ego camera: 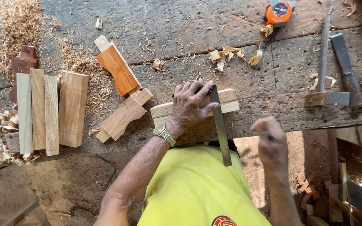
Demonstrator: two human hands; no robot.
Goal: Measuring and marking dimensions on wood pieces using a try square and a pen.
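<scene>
Left hand (189, 104) lies flat, fingers spread, pressing a square (220, 125) onto two pale wood strips (229, 100) stacked edge to edge at the near edge of the bench (168, 25). The square's blade runs across the strips and overhangs toward the body. Right hand (269, 140) is off the bench, blurred; it appears closed in a fist around something small and dark, perhaps a pencil, but I cannot tell for sure.

Judgement on technique: keep the square's stock tight against the strip edge, hold both strips flush so neither slides, and draw any line hard against the blade in one pass.

Count:
- pale strips under the hand: 2
- boards (49, 111) laid side by side at left: 4
- tenoned reddish blocks (120, 90) mid-bench: 2
- tape measure (278, 11): 1
- chisel (345, 69): 1
- marking gauge (323, 75): 1
- shavings (17, 25): loose piles, uncounted
</scene>
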